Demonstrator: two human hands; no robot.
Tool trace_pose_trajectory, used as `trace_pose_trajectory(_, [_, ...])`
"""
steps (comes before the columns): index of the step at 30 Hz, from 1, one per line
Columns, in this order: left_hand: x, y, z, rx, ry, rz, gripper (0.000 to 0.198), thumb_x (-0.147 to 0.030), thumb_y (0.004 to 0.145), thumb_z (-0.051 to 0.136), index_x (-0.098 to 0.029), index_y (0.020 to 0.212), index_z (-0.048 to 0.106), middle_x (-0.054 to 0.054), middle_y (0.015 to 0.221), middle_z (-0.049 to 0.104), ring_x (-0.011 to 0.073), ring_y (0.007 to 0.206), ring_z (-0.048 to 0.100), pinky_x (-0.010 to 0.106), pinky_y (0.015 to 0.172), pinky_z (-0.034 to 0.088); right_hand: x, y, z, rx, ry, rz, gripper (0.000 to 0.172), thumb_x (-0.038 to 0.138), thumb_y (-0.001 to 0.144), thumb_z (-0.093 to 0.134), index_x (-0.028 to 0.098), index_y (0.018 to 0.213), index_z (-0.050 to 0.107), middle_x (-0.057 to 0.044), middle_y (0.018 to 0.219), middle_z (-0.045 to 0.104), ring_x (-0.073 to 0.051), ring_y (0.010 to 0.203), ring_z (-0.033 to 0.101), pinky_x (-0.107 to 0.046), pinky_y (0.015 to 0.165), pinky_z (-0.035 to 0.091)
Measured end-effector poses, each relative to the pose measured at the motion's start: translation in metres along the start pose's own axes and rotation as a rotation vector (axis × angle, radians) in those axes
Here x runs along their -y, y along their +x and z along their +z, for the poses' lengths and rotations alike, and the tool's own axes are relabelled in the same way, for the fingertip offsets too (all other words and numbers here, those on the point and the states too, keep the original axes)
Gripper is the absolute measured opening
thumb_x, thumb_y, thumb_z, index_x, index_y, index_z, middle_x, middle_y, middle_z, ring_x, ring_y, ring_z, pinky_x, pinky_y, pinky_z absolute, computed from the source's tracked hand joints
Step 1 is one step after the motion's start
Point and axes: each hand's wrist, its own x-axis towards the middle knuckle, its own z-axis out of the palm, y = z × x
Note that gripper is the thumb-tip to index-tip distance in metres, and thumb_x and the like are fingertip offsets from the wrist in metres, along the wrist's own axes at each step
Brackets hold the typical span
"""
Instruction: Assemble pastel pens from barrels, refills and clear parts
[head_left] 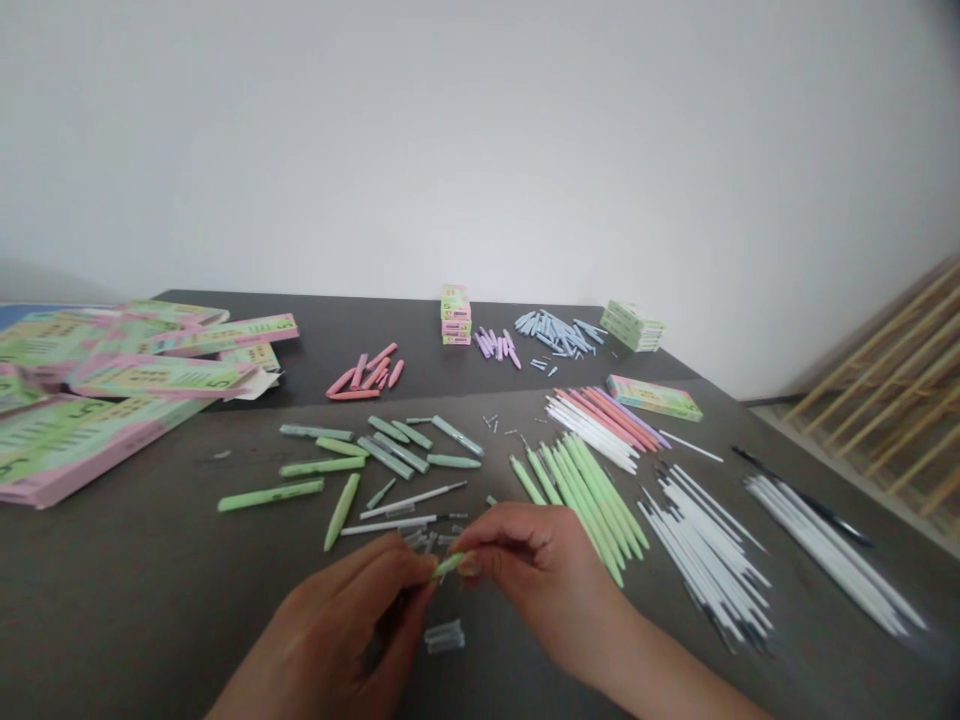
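My left hand and my right hand meet low in the middle of the head view. Both are closed, pinching a small light green pen part between thumbs and fingertips; the fingers hide most of it. Just below lie a few clear plastic pieces, and more clear bits sit behind the fingertips. Two white pen refills rest beyond my left hand. Around them are loose green pen barrels and tapered green pieces. Several green pens lie side by side beyond my right hand.
White refills and white pens lie at right, beside a black pen. Pink, purple and blue pen parts are farther back. Printed boxes pile up at left; a box stack stands behind.
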Motion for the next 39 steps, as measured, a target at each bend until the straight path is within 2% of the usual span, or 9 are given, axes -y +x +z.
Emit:
trace_pose_trajectory(4, [0.001, 0.000, -0.002, 0.007, 0.034, 0.042, 0.011, -0.020, 0.082, 0.051, -0.026, 0.082, 0.060, -0.005, 0.069, 0.063, 0.0074, 0.056, 0.058, 0.014, 0.053, 0.042, 0.000, 0.000, 0.001, 0.019, 0.096, 0.067, 0.011, 0.013, 0.071, 0.062, 0.019, 0.073, 0.071, 0.000, 0.064, 0.065, -0.012, 0.061, 0.057, -0.021, 0.056, 0.042])
trace_pose_trajectory(10, [0.000, 0.003, -0.004, 0.004, 0.011, 0.117, 0.009, -0.019, 0.082, 0.052, -0.025, 0.083, 0.058, -0.005, 0.068, 0.062, 0.0075, 0.055, 0.057, 0.014, 0.052, 0.042, 0.004, 0.000, 0.001, 0.082, 0.121, 0.130, 0.012, 0.020, 0.075, 0.060, 0.016, 0.069, 0.068, 0.000, 0.061, 0.062, -0.012, 0.059, 0.056, -0.021, 0.055, 0.042])
trace_pose_trajectory(15, [-0.005, 0.004, -0.004, 0.018, 0.011, 0.116, 0.012, -0.014, 0.082, 0.049, -0.022, 0.081, 0.058, -0.003, 0.065, 0.059, 0.0079, 0.053, 0.054, 0.016, 0.050, 0.040, 0.005, -0.002, 0.001, 0.131, 0.024, 0.074, 0.019, 0.028, 0.081, 0.055, 0.015, 0.071, 0.064, 0.001, 0.061, 0.056, -0.010, 0.060, 0.051, -0.020, 0.055, 0.038])
trace_pose_trajectory(18, [-0.007, 0.002, -0.001, -0.014, 0.030, 0.122, 0.014, -0.010, 0.082, 0.047, -0.019, 0.079, 0.058, 0.000, 0.066, 0.059, 0.0098, 0.057, 0.055, 0.017, 0.051, 0.040, 0.003, -0.005, 0.002, 0.135, -0.085, 0.028, 0.023, 0.032, 0.085, 0.050, 0.016, 0.072, 0.061, 0.002, 0.062, 0.051, -0.010, 0.059, 0.046, -0.020, 0.053, 0.035])
trace_pose_trajectory(24, [-0.004, -0.001, 0.002, -0.065, 0.159, 0.220, 0.015, -0.010, 0.083, 0.045, -0.017, 0.079, 0.058, 0.003, 0.067, 0.060, 0.0133, 0.060, 0.055, 0.021, 0.053, 0.043, -0.003, 0.000, 0.004, 0.209, 0.001, 0.099, 0.028, 0.040, 0.083, 0.054, 0.015, 0.073, 0.064, 0.000, 0.061, 0.055, -0.011, 0.059, 0.053, -0.020, 0.054, 0.043])
trace_pose_trajectory(28, [-0.003, -0.002, 0.002, -0.038, 0.208, 0.259, 0.017, -0.009, 0.084, 0.044, -0.017, 0.080, 0.058, 0.003, 0.070, 0.061, 0.0140, 0.063, 0.056, 0.022, 0.057, 0.045, -0.008, 0.002, 0.007, 0.176, 0.078, 0.125, 0.030, 0.042, 0.080, 0.057, 0.015, 0.072, 0.067, -0.001, 0.061, 0.059, -0.011, 0.054, 0.055, -0.020, 0.052, 0.045])
trace_pose_trajectory(34, [0.001, 0.000, 0.005, -0.086, 0.160, 0.175, 0.016, -0.012, 0.086, 0.044, -0.019, 0.079, 0.057, 0.001, 0.068, 0.061, 0.0130, 0.060, 0.058, 0.021, 0.056, 0.045, -0.004, -0.001, 0.012, 0.045, 0.180, 0.099, 0.028, 0.042, 0.077, 0.061, 0.016, 0.073, 0.072, -0.002, 0.060, 0.062, -0.011, 0.055, 0.056, -0.020, 0.052, 0.046])
trace_pose_trajectory(36, [0.003, 0.001, 0.006, -0.102, 0.148, 0.170, 0.014, -0.013, 0.086, 0.045, -0.020, 0.082, 0.057, 0.000, 0.069, 0.061, 0.0124, 0.060, 0.058, 0.021, 0.056, 0.045, -0.002, -0.002, 0.013, 0.047, 0.208, 0.075, 0.026, 0.040, 0.078, 0.060, 0.017, 0.077, 0.073, -0.002, 0.064, 0.064, -0.011, 0.057, 0.057, -0.020, 0.054, 0.046])
trace_pose_trajectory(39, [0.004, 0.000, 0.008, -0.136, 0.155, 0.239, 0.014, -0.013, 0.086, 0.044, -0.021, 0.086, 0.056, 0.000, 0.072, 0.063, 0.0125, 0.063, 0.059, 0.021, 0.059, 0.047, -0.002, -0.003, 0.016, 0.056, 0.279, 0.070, 0.019, 0.035, 0.076, 0.064, 0.019, 0.076, 0.073, -0.001, 0.068, 0.065, -0.011, 0.062, 0.057, -0.019, 0.058, 0.046])
